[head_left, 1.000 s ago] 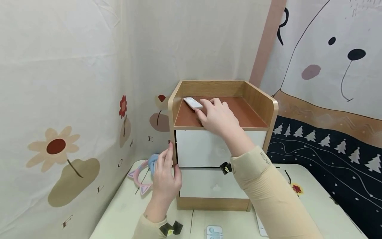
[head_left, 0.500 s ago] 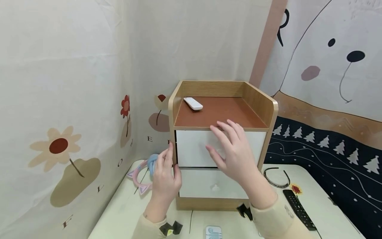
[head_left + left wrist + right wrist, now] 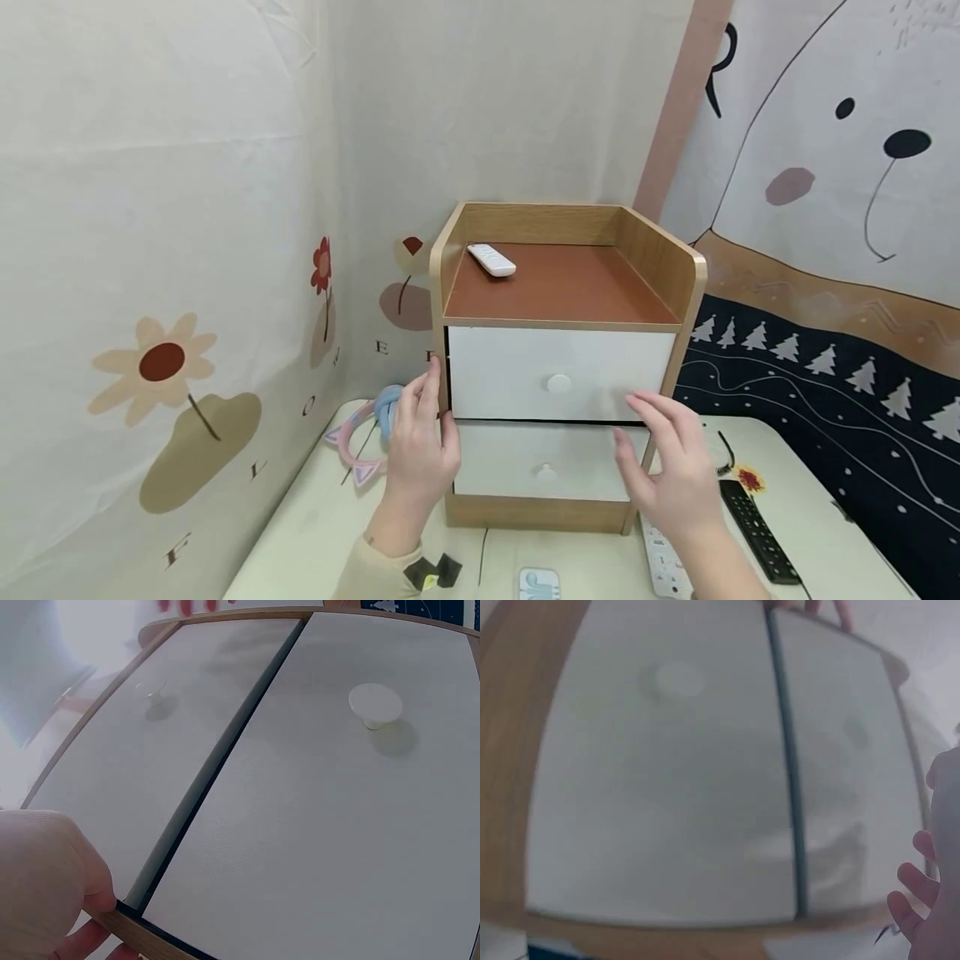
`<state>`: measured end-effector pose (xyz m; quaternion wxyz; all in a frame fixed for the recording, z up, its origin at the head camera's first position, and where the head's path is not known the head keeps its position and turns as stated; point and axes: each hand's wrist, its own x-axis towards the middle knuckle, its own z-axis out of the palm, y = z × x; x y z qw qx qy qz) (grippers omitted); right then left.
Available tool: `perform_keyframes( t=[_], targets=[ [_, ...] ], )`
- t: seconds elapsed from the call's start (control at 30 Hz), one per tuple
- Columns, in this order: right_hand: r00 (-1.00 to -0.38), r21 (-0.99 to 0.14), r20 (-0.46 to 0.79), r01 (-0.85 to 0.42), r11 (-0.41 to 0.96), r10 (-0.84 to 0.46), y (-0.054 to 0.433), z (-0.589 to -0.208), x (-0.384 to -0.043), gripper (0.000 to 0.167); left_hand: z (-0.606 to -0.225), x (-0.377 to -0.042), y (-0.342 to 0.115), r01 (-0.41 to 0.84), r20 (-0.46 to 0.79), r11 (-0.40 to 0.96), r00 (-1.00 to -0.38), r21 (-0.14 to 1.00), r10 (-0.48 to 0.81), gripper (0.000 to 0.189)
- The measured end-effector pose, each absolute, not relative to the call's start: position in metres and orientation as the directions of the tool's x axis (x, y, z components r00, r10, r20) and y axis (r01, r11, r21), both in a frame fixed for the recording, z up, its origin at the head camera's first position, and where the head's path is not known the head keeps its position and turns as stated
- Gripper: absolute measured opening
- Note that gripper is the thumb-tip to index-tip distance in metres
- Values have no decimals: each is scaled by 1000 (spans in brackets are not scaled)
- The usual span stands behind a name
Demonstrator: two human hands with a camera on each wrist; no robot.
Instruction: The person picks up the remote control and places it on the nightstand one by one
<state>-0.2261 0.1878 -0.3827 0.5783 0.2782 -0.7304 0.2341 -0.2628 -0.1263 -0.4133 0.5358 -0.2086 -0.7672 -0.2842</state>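
Observation:
A small wooden drawer cabinet (image 3: 536, 514) stands before me, with a white upper drawer (image 3: 502, 375) and lower drawer (image 3: 510, 467), each with a round knob. My left hand (image 3: 418, 446) rests along its left side, fingers straight and thumb at the front edge; in the left wrist view the thumb touches the wooden edge and fingertips show beyond it. By the cabinet's front right corner is my right hand (image 3: 678, 479), fingers spread and holding nothing. Contact with the cabinet cannot be told. A white remote control (image 3: 492, 260) lies on the brown top shelf (image 3: 570, 287), at the left.
On the table, a pink and blue cat-ear headband (image 3: 352, 437) lies at left, partly behind my left hand. In front is a small case with blue earphones (image 3: 538, 583). A white power strip (image 3: 663, 562), a black remote control (image 3: 759, 532) and a dark hairband (image 3: 726, 454) lie at right.
My right hand has left the white remote control on the top shelf, moving down and right past the drawers to the cabinet's right side. The left hand has kept its place.

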Motion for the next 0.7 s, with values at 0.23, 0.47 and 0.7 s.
perform_keyframes(
  t=[0.23,0.47,0.7],
  targets=[
    [-385,-215,923,-503,837,5,241,-424,-227,45,-413,-264,-126,626,945,753,-326,203,16,91],
    [-576,-385,802,-297,874,158,275,-474,-221,45,-414,-264,-126,624,944,755,-329,202,20,91],
    [-707,-489,641,-75,869,300,304,-504,-219,42,-413,-263,-125,628,947,752,-321,201,16,92]
  ],
)
